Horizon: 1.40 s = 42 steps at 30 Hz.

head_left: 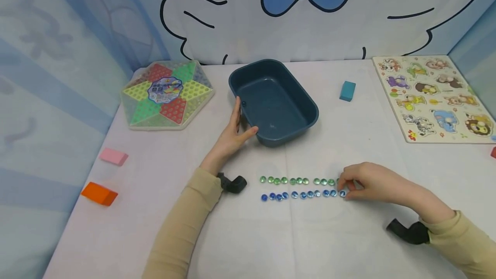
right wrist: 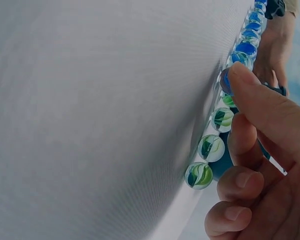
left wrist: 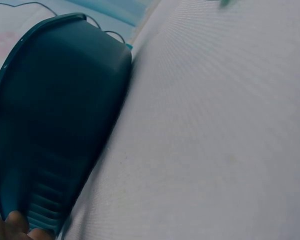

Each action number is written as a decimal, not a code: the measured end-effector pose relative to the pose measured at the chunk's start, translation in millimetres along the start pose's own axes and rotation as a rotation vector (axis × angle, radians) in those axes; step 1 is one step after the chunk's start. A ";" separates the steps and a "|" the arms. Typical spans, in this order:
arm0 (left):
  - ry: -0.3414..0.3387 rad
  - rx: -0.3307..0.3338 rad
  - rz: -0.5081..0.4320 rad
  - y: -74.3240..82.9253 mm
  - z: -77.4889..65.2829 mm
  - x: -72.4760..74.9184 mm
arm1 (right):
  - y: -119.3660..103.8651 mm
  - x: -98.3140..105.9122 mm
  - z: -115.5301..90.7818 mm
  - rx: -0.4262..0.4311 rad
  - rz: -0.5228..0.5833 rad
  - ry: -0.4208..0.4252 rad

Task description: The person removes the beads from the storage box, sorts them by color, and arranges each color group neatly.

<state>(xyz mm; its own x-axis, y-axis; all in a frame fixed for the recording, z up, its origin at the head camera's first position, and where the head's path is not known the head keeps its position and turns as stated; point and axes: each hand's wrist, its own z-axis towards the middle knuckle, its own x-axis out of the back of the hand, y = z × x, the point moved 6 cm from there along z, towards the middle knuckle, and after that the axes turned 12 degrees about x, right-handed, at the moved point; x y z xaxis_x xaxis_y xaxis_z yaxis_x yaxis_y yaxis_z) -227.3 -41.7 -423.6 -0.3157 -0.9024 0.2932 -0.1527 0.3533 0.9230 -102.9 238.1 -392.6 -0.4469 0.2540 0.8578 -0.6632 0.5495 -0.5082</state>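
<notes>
My left hand (head_left: 229, 139) lies against the near-left corner of a dark blue plastic basin (head_left: 273, 91), fingers along its side and thumb extended at the front corner. Its fingertips show at the lower left of the left wrist view, by the basin's ribbed wall (left wrist: 45, 205). At the right end of a row of blue marbles (head_left: 302, 195), my right hand (head_left: 373, 184) pinches a blue marble (right wrist: 225, 82) between thumb and forefinger. A row of green marbles (head_left: 293, 181) runs just behind; the right fingers cover part of its right end in the head view.
A hexagonal Chinese checkers box (head_left: 166, 94) stands back left. Pink (head_left: 113, 156) and orange (head_left: 99, 193) blocks lie at the left edge. A teal block (head_left: 347, 91) and an animal puzzle board (head_left: 438, 98) are back right, with a red block (head_left: 493, 152) at the right edge.
</notes>
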 end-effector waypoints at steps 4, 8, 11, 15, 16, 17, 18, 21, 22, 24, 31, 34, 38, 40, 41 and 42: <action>-0.007 0.009 -0.013 -0.5 0.4 -0.4 | 0.6 -1.1 -0.6 -0.003 0.003 0.000; -0.021 0.023 -0.020 2.3 -2.2 -0.2 | 1.1 0.7 -1.6 -0.009 0.018 0.003; -0.033 0.027 -0.020 12.0 -9.9 0.3 | 0.2 6.3 -1.8 0.005 0.032 0.016; -0.039 0.039 -0.011 23.7 -20.0 1.1 | -3.0 17.8 0.8 0.060 0.084 0.031; -0.037 0.044 -0.006 24.2 -20.7 1.2 | -3.6 20.7 2.3 0.076 0.104 0.029; -0.036 0.046 -0.001 24.8 -21.6 1.4 | -4.4 23.5 4.3 0.095 0.122 0.027; -0.034 0.047 0.002 25.1 -22.0 1.6 | -5.7 26.3 7.1 0.118 0.146 0.024; -0.032 0.046 -0.001 23.3 -20.5 2.2 | -9.3 34.5 18.3 0.182 0.214 0.011; -0.031 0.039 -0.002 22.8 -20.1 2.4 | -10.9 36.7 22.9 0.208 0.237 0.005; -0.030 0.033 -0.011 16.5 -14.5 2.3 | -14.6 41.7 32.8 0.256 0.290 -0.006; -0.013 -0.014 -0.016 -0.5 1.7 -0.4 | -27.4 61.9 72.0 0.367 0.461 -0.073; -0.008 -0.023 -0.021 -1.1 1.5 -0.9 | -33.1 71.1 90.4 0.392 0.506 -0.098; -0.013 -0.012 -0.030 -0.3 -0.9 -0.7 | -36.5 82.9 114.2 0.359 0.519 -0.132; -0.022 -0.012 -0.039 4.0 -4.8 0.2 | -36.7 90.0 125.8 0.336 0.515 -0.147; -0.028 -0.008 -0.043 7.6 -7.5 0.8 | -36.5 93.6 131.8 0.322 0.514 -0.152; -0.032 -0.005 -0.042 11.5 -10.6 1.4 | -36.4 97.7 137.6 0.310 0.512 -0.153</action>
<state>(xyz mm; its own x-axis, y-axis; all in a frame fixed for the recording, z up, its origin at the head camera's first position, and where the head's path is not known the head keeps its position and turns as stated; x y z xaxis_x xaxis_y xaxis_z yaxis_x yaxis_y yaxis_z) -219.6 -41.5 -409.9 -0.3391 -0.9080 0.2461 -0.1622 0.3142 0.9354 -205.1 133.4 -301.0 -0.8205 0.2941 0.4902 -0.4754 0.1252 -0.8708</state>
